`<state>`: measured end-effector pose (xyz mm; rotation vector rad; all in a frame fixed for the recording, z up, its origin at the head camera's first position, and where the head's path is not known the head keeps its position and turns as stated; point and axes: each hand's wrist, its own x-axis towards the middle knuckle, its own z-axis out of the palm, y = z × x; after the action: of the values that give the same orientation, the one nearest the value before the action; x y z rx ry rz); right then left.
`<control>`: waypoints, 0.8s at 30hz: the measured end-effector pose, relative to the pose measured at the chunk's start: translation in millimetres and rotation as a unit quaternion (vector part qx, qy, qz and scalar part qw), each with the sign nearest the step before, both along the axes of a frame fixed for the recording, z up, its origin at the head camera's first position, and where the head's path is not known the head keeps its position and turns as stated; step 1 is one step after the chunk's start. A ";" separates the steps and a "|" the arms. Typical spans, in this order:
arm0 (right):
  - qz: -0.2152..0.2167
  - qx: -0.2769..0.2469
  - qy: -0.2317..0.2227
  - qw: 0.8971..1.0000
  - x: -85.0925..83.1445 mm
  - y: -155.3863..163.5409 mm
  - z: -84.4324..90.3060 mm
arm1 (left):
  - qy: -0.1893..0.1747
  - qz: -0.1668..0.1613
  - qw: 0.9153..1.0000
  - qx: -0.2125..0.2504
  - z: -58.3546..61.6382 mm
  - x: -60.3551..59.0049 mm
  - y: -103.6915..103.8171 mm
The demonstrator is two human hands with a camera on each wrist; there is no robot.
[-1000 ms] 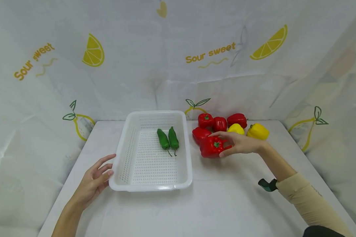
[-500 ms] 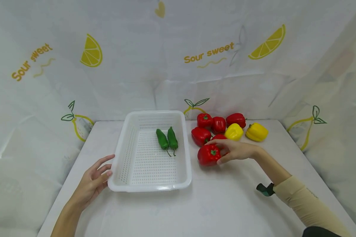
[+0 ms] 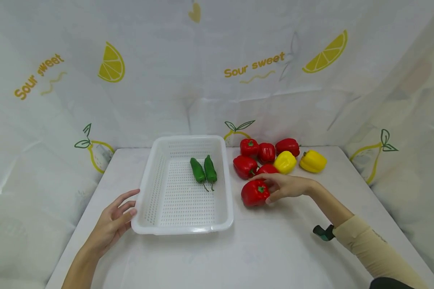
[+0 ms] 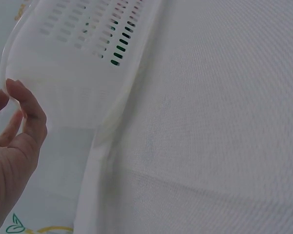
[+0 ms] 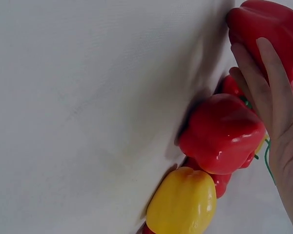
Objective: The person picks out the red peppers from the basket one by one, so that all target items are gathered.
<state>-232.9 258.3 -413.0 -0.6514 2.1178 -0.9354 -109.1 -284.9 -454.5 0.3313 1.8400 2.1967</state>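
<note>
Right hand curls its fingers round the nearest red bell pepper on the counter, at 3 o'clock of the white perforated basket, whose near-left corner the left hand touches with relaxed, spread fingers, apparently steadying it.

Bright, even light fills the scene, casting soft shadows on the table. Glare shines on the red pepper. The head view bows at its edges; both wrist views are slightly soft.
</note>
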 end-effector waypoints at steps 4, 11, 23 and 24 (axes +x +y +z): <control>-0.004 -0.004 -0.005 1.000 0.3 2.6 -1.5 | 0.000 0.000 1.000 -0.002 -0.7 0.3 -0.8; -0.004 -0.019 0.042 0.999 -1.5 6.3 -1.9 | -0.014 0.007 1.000 -0.019 -0.2 -0.7 -1.3; -0.014 -0.038 0.118 0.992 -3.2 5.1 2.7 | -0.021 0.014 0.999 -0.027 1.4 0.2 0.1; -0.013 -0.040 0.121 0.992 -2.9 4.5 3.2 | -0.020 0.014 0.999 -0.027 1.3 0.2 0.1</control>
<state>-235.8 262.7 -409.8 -0.8143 2.3152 -1.0016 -108.9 -284.8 -453.2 0.2501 1.8898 2.1497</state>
